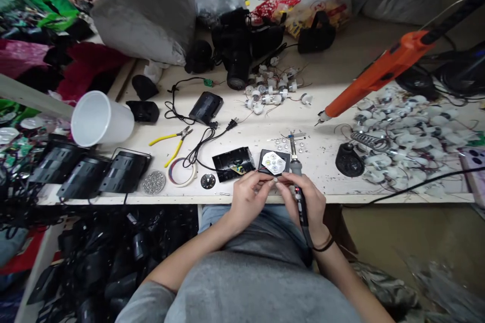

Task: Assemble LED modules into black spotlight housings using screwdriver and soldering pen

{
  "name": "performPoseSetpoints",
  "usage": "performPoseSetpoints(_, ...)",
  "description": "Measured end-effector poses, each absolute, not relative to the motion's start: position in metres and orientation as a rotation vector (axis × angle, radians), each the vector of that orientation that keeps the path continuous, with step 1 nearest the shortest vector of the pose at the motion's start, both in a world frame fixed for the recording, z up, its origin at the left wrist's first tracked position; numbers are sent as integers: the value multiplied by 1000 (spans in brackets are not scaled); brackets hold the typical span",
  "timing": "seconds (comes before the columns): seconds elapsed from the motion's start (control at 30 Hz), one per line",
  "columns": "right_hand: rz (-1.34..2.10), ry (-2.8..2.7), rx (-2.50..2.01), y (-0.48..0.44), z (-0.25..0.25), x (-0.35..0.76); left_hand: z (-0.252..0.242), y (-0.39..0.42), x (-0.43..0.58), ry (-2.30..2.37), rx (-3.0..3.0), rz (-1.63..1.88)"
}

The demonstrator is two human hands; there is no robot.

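My left hand [248,197] is closed in a pinch at the near edge of a small black square module with a white LED disc [273,162], right at the table's front edge. My right hand [303,201] is closed round a soldering iron [296,169] whose tip points away from me beside the module; its fingertips also meet the left hand's at a tiny part I cannot make out. A black open housing [233,162] with wires lies just left of the module. Small clear lenses [282,142] are scattered behind it.
An orange electric screwdriver [382,69] hangs over the right side. White lamp parts with wires [409,133] pile at the right, a black stand [348,160] near them. Yellow pliers [172,142], a tape ring [182,171], a screw dish [153,181], black housings [87,171] and a white cup [100,118] lie left.
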State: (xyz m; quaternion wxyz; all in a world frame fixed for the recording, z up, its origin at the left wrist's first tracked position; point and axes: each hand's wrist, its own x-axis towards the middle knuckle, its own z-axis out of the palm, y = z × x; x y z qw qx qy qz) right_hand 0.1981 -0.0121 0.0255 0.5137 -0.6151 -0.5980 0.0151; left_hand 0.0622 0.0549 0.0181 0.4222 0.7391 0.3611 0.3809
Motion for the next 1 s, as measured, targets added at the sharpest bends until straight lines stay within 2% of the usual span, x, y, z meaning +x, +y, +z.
performPoseSetpoints(0.2,86,-1380,-1499,-1,19,197,19,57,61,895,1849,939)
performPoseSetpoints(0.53,49,-1414,-1497,-1,13,202,14,58,64,890,1476,854)
performPoseSetpoints(0.8,20,-1473,-1490,2,15,204,26,58,59,1025,2321,1137)
performPoseSetpoints(1.0,4,-1487,-1531,3,14,208,24,69,63,1124,2375,1117)
